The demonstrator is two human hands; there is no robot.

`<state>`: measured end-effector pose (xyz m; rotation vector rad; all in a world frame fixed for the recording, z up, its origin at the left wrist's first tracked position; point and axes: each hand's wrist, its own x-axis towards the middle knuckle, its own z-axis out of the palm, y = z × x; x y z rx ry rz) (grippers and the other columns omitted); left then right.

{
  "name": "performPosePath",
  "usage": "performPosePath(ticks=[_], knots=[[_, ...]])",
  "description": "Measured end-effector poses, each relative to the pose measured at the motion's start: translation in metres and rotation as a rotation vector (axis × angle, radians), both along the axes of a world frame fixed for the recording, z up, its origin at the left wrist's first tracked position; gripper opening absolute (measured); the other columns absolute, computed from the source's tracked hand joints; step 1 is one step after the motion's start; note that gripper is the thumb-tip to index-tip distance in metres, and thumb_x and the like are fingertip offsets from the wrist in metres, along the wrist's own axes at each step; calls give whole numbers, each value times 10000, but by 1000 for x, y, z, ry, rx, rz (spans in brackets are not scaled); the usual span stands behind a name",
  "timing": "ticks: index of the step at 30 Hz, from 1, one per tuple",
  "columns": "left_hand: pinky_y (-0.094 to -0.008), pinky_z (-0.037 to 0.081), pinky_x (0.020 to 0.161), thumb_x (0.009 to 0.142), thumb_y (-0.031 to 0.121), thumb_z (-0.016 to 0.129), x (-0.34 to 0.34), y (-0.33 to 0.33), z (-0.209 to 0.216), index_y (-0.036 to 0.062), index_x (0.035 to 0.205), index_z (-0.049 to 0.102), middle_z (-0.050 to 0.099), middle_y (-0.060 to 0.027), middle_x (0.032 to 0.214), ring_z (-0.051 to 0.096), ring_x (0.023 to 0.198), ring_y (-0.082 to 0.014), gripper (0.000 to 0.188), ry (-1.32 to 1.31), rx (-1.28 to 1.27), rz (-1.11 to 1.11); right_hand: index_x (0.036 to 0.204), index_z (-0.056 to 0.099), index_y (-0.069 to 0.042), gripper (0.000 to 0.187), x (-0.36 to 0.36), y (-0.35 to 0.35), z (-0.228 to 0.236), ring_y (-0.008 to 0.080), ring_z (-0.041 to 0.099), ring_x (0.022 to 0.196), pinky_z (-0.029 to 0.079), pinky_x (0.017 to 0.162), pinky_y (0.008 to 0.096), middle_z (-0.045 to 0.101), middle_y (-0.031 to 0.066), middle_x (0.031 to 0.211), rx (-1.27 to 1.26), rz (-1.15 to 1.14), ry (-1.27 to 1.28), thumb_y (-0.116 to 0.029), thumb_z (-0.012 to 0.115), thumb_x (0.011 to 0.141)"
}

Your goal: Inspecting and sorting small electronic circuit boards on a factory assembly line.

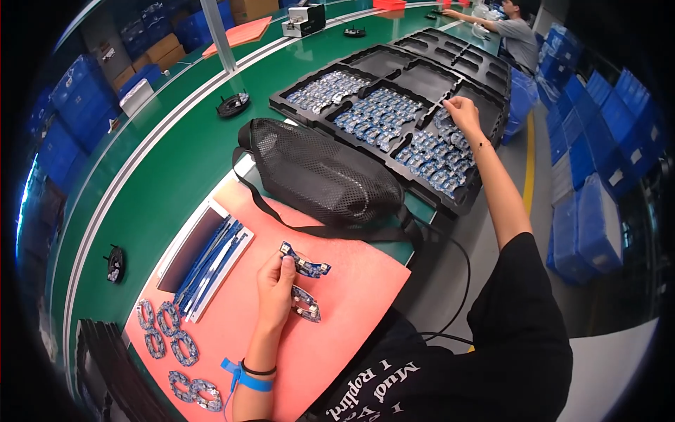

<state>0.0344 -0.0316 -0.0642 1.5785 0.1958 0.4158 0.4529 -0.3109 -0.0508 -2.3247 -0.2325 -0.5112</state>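
Observation:
My left hand (275, 285), wearing a blue wrist strap (254, 380), is closed on a curved blue circuit board (306, 266) above the pink mat (344, 302). Just below that hand is another curved circuit board (306, 306); I cannot tell whether the hand also holds it. My right hand (464, 118) reaches out over the black compartment tray (432, 83), its fingers pinched. Whatever may be between those fingertips is too small to make out. Beneath and beside this hand, several curved circuit boards (432, 158) fill the near compartments.
Several figure-eight board pieces (169, 318) lie on the mat's left, beside a white tray (225, 271) of blue strips (204, 264). A black mesh bag (316, 172) stands between mat and compartment tray. Black round parts (233, 105) sit on the green conveyor (176, 151). A co-worker (519, 39) is far right.

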Motion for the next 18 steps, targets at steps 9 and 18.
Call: performPosePath(ticks=[9,18], knots=[[-180,315,519,935,266,448,-1,1,-1,3,839,567,507,24,701,384,592,-26,304,14,-26,-23,908,646,-104,241,-20,15,3,324,598,847,469,740,415,635,143,899,-395,90,-156,-312,571,811],[-195,310,525,932,243,454,-1,2,2,1,840,570,487,33,686,368,591,-35,284,27,-23,-46,875,682,-85,254,-19,2,-13,335,597,877,466,799,402,631,185,896,-381,197,-31,-128,485,721]])
